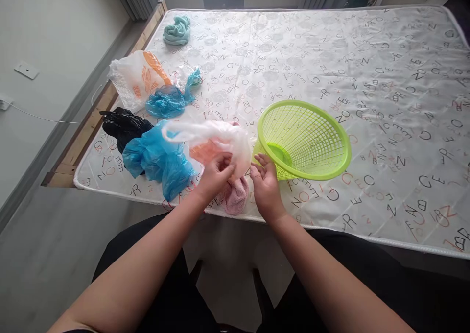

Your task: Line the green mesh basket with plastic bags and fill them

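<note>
My left hand [217,175] is closed on a white plastic bag [240,139] with an orange-red print, pinching it near its lower side. The bag is crumpled, and one handle loop sticks out to the left. Just right of it, my right hand [266,188] has its fingers apart and holds nothing. Behind its fingertips lies a lime-green plastic basket [304,169], tipped on its side with the mouth turned toward me and to the right. Below the bag a pink cloth [235,198] lies at the mattress edge, partly covered.
On the mattress [385,127], left of my hands, lie a blue plastic bag [157,159], a black bag [125,126], another blue bag [167,101] and a white-orange bag [134,78]. A teal cloth [177,30] sits farther back. A wooden bed frame [84,137] runs along the left.
</note>
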`<state>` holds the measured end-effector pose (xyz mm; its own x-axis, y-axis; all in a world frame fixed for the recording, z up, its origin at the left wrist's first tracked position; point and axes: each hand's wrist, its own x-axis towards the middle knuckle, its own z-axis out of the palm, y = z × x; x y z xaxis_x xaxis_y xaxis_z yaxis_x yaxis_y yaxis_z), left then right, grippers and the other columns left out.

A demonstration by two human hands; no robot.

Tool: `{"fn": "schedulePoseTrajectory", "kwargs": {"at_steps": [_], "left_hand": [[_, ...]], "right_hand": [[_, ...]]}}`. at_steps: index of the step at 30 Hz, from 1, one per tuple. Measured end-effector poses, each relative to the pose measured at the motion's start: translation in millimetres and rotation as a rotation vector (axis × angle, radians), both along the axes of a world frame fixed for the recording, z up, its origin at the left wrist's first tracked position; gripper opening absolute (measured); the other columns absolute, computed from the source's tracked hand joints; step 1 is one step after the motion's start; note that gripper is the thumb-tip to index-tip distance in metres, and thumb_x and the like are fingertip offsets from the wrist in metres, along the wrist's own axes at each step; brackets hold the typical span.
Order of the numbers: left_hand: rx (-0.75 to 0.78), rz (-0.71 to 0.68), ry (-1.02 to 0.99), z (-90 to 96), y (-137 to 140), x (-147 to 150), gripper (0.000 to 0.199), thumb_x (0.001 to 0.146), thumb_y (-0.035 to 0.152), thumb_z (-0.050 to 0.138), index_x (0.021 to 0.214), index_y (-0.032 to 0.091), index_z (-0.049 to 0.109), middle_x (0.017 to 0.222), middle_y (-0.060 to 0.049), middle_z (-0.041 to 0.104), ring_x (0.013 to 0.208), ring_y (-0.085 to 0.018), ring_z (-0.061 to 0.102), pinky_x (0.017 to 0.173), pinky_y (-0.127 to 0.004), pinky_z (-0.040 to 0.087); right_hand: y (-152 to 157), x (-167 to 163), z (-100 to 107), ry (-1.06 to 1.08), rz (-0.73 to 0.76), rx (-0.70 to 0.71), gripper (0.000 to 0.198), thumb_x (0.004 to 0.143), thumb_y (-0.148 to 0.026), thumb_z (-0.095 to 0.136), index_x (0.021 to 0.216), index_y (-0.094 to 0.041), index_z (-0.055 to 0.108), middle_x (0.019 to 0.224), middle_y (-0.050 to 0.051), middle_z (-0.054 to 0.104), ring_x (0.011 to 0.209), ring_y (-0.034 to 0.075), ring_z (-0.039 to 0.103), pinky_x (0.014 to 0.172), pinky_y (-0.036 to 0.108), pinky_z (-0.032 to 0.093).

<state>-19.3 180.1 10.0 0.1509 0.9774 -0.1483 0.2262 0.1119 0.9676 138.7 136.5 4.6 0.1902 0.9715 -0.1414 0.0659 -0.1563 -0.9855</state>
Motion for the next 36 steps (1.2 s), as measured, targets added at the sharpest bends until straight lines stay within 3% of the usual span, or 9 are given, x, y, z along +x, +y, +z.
{"fn": "schedulePoseTrajectory", "kwargs": {"at_steps": [4,7,10,14,17,22,28,33,36], "left_hand": [[0.183,-0.545,0.256,6.9,-13.7,10.4,0.016,0.093,0.029,0.061,0.099,0.022,0.073,0.098,-0.007,0.077,0.089,-0.025,0.072,0.088,-0.041,0.059],[0.445,-0.696,0.399,14.9,-22.9,7.8,0.021,0.095,0.023,0.054,0.085,0.023,0.072,0.089,-0.008,0.076,0.082,-0.026,0.071,0.084,-0.044,0.059],[0.600,-0.537,0.330,20.5,-28.3,-1.1,0.017,0.095,0.026,0.056,0.093,0.026,0.073,0.097,-0.008,0.077,0.090,-0.025,0.073,0.087,-0.043,0.060],[0.652,-0.126,0.417,18.3,-13.6,-15.3,0.019,0.094,0.033,0.064,0.110,0.027,0.073,0.138,-0.010,0.069,0.136,-0.031,0.060,0.118,-0.053,0.045],[0.528,-0.264,0.517,9.6,10.1,-26.1,0.029,0.091,0.035,0.072,0.120,0.027,0.073,0.146,-0.010,0.065,0.144,-0.033,0.053,0.125,-0.055,0.036],[0.467,-0.469,0.552,-0.5,32.3,-45.9,0.031,0.084,0.039,0.082,0.111,0.025,0.076,0.128,-0.010,0.074,0.123,-0.030,0.067,0.114,-0.046,0.046],[0.454,-0.031,0.665,18.5,36.4,-69.9,0.024,0.095,0.043,0.066,0.083,0.023,0.072,0.084,-0.004,0.074,0.084,-0.022,0.067,0.083,-0.033,0.053],[0.402,0.405,0.386,23.4,52.7,-94.5,0.042,0.098,0.052,0.063,0.069,0.022,0.057,0.060,0.000,0.055,0.062,-0.015,0.055,0.059,-0.027,0.045],[0.253,0.479,0.196,17.5,60.5,-98.1,0.047,0.096,0.060,0.064,0.069,0.023,0.053,0.055,0.003,0.046,0.053,-0.013,0.047,0.050,-0.025,0.040]], "right_hand": [[1.8,6.1,6.9,-0.110,-0.028,0.027,0.069,0.096,-0.053,0.058,0.156,-0.025,0.039,0.161,0.015,0.047,0.148,0.030,0.048,0.121,0.052,0.043],[0.9,8.8,7.9,-0.213,-0.046,0.012,0.063,0.096,-0.055,0.060,0.150,-0.025,0.048,0.152,0.014,0.057,0.138,0.029,0.058,0.118,0.051,0.046],[0.7,9.8,6.2,-0.268,0.009,0.002,0.051,0.099,-0.054,0.055,0.140,-0.023,0.058,0.140,0.013,0.067,0.130,0.029,0.063,0.113,0.049,0.049],[0.6,8.6,3.7,-0.308,0.136,-0.036,0.042,0.098,-0.049,0.056,0.130,-0.024,0.065,0.129,0.010,0.073,0.123,0.029,0.065,0.110,0.048,0.050],[-0.1,8.0,2.3,-0.315,0.196,-0.012,0.036,0.098,-0.046,0.055,0.121,-0.022,0.067,0.120,0.009,0.075,0.112,0.027,0.068,0.107,0.045,0.051],[-1.1,11.2,1.5,-0.372,0.244,0.012,0.032,0.101,-0.044,0.047,0.110,-0.022,0.069,0.109,0.006,0.075,0.101,0.025,0.068,0.097,0.040,0.052],[-7.4,10.5,3.1,-0.537,0.283,0.019,0.032,0.098,-0.033,0.045,0.116,-0.024,0.070,0.102,0.007,0.076,0.095,0.027,0.069,0.088,0.038,0.052],[-7.8,12.8,0.6,-0.677,0.326,-0.049,0.031,0.100,-0.031,0.042,0.117,-0.024,0.068,0.092,0.008,0.074,0.085,0.027,0.069,0.078,0.036,0.052],[-4.4,16.0,-4.5,-0.731,0.398,-0.078,0.030,0.096,-0.025,0.046,0.117,-0.024,0.068,0.097,0.009,0.074,0.089,0.028,0.068,0.082,0.041,0.056]]}}
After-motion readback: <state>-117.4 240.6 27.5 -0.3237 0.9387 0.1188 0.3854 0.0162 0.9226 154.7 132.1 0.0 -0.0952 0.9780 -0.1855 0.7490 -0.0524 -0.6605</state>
